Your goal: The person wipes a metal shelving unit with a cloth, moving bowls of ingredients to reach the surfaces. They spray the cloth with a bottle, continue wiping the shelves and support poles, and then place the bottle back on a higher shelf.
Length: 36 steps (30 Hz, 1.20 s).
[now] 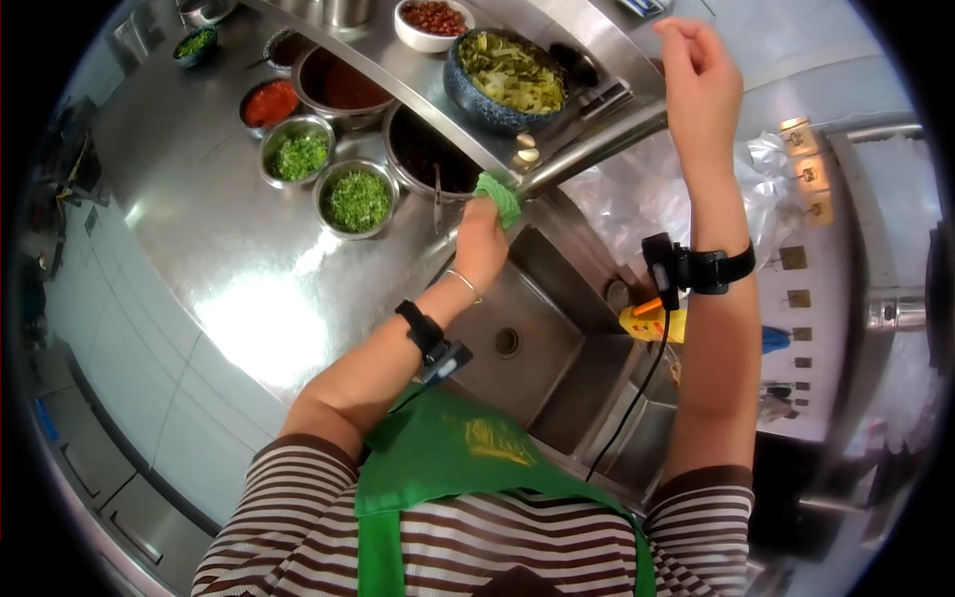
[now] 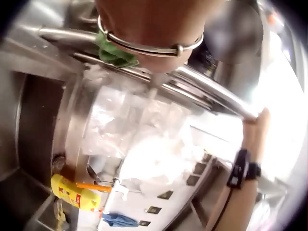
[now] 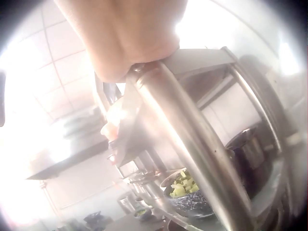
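Note:
My left hand (image 1: 481, 239) holds a bunched green cloth (image 1: 499, 199) against the lower end of a steel shelf post (image 1: 597, 149). In the left wrist view, the cloth (image 2: 115, 54) lies at the metal tube beside the bangled wrist. Raised at the far right, my right hand (image 1: 702, 85) is up by the top end of the post, its fingers bent. From the right wrist view the back of that hand (image 3: 127, 41) covers the top of the post (image 3: 187, 139), and its fingers are hidden; I cannot tell if they grip anything.
A speckled bowl of chopped greens (image 1: 505, 80), garlic cloves (image 1: 527, 151) and a white bowl (image 1: 435, 22) stand on the shelf. Bowls of chopped herbs (image 1: 356, 201) and sauce pots (image 1: 343, 85) crowd the steel counter (image 1: 199, 219). Below is a sink (image 1: 507, 308); a yellow bottle (image 1: 652, 323) stands beside it.

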Tool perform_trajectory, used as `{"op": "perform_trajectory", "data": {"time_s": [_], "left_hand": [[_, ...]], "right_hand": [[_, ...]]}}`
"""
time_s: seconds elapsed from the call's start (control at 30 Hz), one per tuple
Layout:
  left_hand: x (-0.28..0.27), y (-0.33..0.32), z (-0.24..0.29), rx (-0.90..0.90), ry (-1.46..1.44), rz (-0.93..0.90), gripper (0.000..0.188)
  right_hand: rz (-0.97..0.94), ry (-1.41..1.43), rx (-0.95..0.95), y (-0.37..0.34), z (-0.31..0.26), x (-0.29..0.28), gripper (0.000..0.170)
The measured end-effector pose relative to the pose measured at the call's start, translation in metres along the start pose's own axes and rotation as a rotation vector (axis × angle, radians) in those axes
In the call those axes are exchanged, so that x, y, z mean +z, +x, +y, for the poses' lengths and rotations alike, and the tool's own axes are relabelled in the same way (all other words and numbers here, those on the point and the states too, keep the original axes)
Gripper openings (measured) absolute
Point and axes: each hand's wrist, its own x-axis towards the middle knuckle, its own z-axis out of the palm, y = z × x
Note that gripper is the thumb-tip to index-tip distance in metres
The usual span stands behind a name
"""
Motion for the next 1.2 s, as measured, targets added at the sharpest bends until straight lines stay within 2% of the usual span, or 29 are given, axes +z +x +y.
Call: {"op": "perform_trajectory", "data": {"time_s": [0.1, 0.17, 0.2, 0.27, 0.33, 0.4, 0.47, 0.57, 0.63, 0.7, 0.73, 0.8, 0.87, 0.9, 0.93, 0.97, 1.0, 1.07, 1.13, 1.2], "left_hand": [[0.002, 0.004, -0.022, 0.054, 0.044, -0.028, 0.015], [0.001, 0.008, -0.028, -0.219, 0.109, -0.203, 0.017], [-0.002, 0.007, -0.019, -0.217, 0.11, -0.203, 0.017], [-0.008, 0.007, 0.005, 0.007, 0.001, -0.083, 0.017], [-0.008, 0.003, -0.001, 0.013, -0.024, -0.068, 0.017], [-0.002, -0.003, -0.017, 0.032, -0.054, -0.021, 0.017], [0.009, -0.027, -0.073, -0.171, 0.201, -0.189, 0.017], [0.005, -0.037, -0.089, -0.229, 0.249, -0.249, 0.018], [0.001, -0.038, -0.074, -0.278, 0.258, -0.268, 0.019], [0.004, -0.031, -0.041, -0.177, 0.19, -0.173, 0.021], [0.004, -0.03, -0.028, -0.188, 0.196, -0.177, 0.021], [0.003, -0.026, -0.012, 0.016, 0.045, 0.02, 0.023], [0.009, -0.035, -0.058, 0.021, 0.013, 0.023, 0.023], [0.017, -0.046, -0.097, -0.139, 0.008, -0.038, 0.022], [0.007, -0.045, -0.095, -0.302, 0.003, -0.104, 0.021], [-0.004, -0.04, -0.094, -0.56, 0.135, -0.366, 0.019], [0.002, -0.043, -0.098, -0.558, 0.134, -0.372, 0.019], [0.017, -0.05, -0.105, -0.413, 0.192, -0.218, 0.018], [0.015, -0.046, -0.061, -0.404, 0.207, -0.193, 0.019], [0.004, -0.049, -0.018, -0.21, 0.117, -0.141, 0.02]], "right_hand": [[-0.014, -0.032, -0.032, 0.006, 0.003, -0.002, 0.014], [-0.027, -0.043, -0.052, 0.008, 0.005, -0.004, 0.015], [-0.025, -0.036, -0.047, 0.006, 0.004, -0.003, 0.015], [-0.027, -0.024, -0.044, 0.01, 0.003, 0.001, 0.015], [0.026, 0.032, -0.053, 0.005, 0.004, 0.003, 0.015], [-0.001, 0.005, -0.036, 0.005, 0.007, 0.0, 0.015], [-0.013, -0.024, -0.023, 0.005, 0.007, -0.002, 0.016], [-0.012, 0.012, -0.006, 0.004, 0.007, -0.002, 0.016], [-0.013, 0.013, 0.001, 0.003, 0.002, -0.001, 0.016], [-0.01, -0.017, 0.005, 0.008, 0.007, -0.004, 0.016], [-0.009, -0.046, 0.017, 0.006, 0.009, -0.004, 0.016], [-0.007, 0.008, 0.021, 0.005, 0.007, 0.0, 0.017], [0.006, 0.055, 0.013, 0.007, 0.005, 0.001, 0.017], [-0.004, 0.033, 0.016, 0.007, 0.005, -0.001, 0.017], [-0.014, 0.009, 0.024, 0.005, 0.004, -0.003, 0.017], [-0.014, 0.007, 0.022, 0.006, 0.004, -0.003, 0.017], [-0.025, 0.008, 0.015, 0.005, 0.002, -0.003, 0.017], [-0.041, 0.008, 0.012, 0.003, 0.001, -0.006, 0.017], [-0.022, -0.037, 0.027, 0.004, 0.003, -0.005, 0.017], [-0.019, 0.009, 0.048, 0.0, -0.001, -0.002, 0.017]]}}
